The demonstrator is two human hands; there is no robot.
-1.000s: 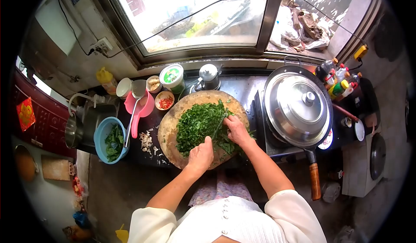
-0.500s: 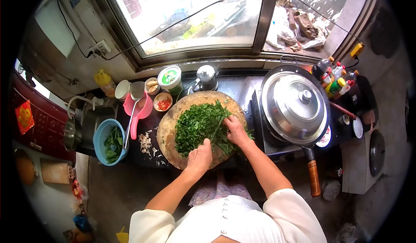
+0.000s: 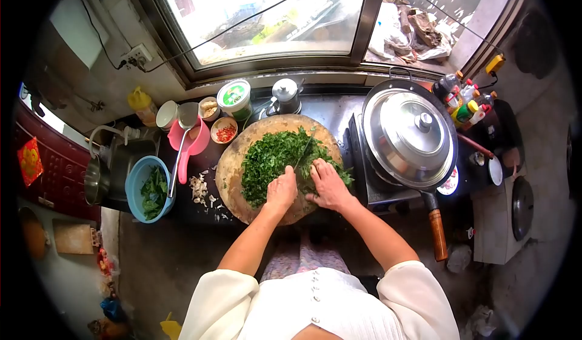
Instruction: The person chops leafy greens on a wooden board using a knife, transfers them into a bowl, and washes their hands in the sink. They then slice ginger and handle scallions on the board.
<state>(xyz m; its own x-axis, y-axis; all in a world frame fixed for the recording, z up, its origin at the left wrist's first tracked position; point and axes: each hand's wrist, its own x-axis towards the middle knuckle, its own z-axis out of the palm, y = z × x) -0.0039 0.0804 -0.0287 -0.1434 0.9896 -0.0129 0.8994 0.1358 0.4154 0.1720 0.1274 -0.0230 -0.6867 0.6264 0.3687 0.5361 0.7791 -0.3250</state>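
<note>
My left hand [image 3: 282, 190] is closed around the handle of a knife. The dark blade [image 3: 303, 152] stands on edge in the greens, partly lost among the leaves. A heap of chopped leafy greens [image 3: 267, 164] covers the middle of a round wooden chopping board [image 3: 230, 185]. On the right part of the heap, my right hand [image 3: 330, 187] presses down on uncut greens, fingertips beside the blade and thumb apart. Leaf ends stick out past its far side.
Left of the board are a light-blue basin [image 3: 134, 188] of leaves, a pink scoop [image 3: 185, 164] with a ladle [image 3: 177, 167], garlic scraps [image 3: 198, 188] and a bowl of chopped red chili [image 3: 225, 131]. A lidded wok [image 3: 409, 137] sits on the stove at right, its handle [image 3: 438, 234] jutting forward.
My right hand has shifted slightly down and its fingers have spread over the greens. My left hand has moved a little up with the knife. The whole view has tilted slightly.
</note>
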